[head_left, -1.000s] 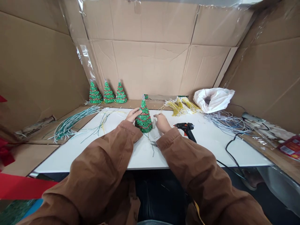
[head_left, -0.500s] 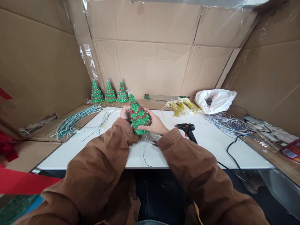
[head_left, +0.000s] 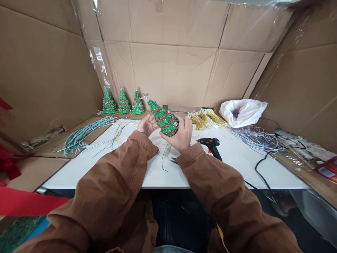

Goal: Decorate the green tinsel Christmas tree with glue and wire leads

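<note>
A small green Christmas tree ornament [head_left: 163, 117] with red garlands and a silvery star on top is held above the table, its tip leaning to the left. My right hand [head_left: 181, 135] is wrapped around its base. Beside the tree's left side is my left hand [head_left: 147, 125], fingers apart and palm towards it; whether a fingertip touches it I cannot tell. A thin dark wire [head_left: 162, 163] hangs below the tree's base. Part of a dark pointed tool [head_left: 173, 160] shows by my right cuff, the rest hidden under the sleeve.
Three similar trees [head_left: 124, 102] stand at the back left. Green-white wires [head_left: 85, 135] lie on the left, yellow wires [head_left: 206, 118] at the back. On the right are a black glue gun [head_left: 212, 147] with its cord, a white bag [head_left: 243, 112] and a loose wire coil [head_left: 258, 139]. Cardboard walls enclose the table.
The tree has tipped further, its base rising and shifting right in my right hand. My left hand has come out from behind it and opened.
</note>
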{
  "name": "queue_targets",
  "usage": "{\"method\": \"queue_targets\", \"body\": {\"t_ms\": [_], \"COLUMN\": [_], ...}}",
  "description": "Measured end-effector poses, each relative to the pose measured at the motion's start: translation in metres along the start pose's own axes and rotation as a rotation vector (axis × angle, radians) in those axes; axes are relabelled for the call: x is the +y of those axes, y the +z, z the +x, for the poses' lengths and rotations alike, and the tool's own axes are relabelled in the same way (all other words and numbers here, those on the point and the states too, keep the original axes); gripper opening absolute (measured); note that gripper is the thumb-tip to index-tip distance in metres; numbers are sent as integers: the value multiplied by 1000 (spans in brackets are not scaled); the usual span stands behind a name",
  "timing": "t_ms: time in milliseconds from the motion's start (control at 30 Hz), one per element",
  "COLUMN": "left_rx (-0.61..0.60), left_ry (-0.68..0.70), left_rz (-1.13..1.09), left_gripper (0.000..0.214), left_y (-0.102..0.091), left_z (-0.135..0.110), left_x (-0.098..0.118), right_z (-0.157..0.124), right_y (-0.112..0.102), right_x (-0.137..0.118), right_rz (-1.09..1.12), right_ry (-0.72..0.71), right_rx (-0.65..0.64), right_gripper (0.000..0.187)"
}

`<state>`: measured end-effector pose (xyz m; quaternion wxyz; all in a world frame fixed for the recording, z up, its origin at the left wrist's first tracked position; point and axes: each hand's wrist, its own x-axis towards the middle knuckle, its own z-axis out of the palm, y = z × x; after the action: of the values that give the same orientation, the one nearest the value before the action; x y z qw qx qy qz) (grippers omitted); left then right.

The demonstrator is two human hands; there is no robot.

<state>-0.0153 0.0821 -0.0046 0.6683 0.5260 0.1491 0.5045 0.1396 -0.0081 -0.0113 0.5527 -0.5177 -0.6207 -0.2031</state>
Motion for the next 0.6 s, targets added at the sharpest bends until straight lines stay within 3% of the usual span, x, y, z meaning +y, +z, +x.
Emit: {"method": "queue_targets", "body": {"t_ms": [200, 333, 433, 600], "left_rx": [18, 20, 30, 4], "left_ry": [-59, -78, -83, -63], "left_rz": [-53, -61, -26, 58], "left_gripper": [42, 38, 36, 40], "left_y": [-2, -3, -2, 13], "left_z": [0, 0, 0, -5], "left_x": [-2, -3, -4, -1], "right_z": [1, 1, 1, -2], "right_y": [0, -2, 0, 11], "right_x": [-1, -3, -3, 5], "right_rz": [-57, 29, 282, 985], "right_ry": [28, 52, 114, 384], "right_rx": [90, 90, 36, -221], "right_gripper": [69, 70, 70, 57]}}
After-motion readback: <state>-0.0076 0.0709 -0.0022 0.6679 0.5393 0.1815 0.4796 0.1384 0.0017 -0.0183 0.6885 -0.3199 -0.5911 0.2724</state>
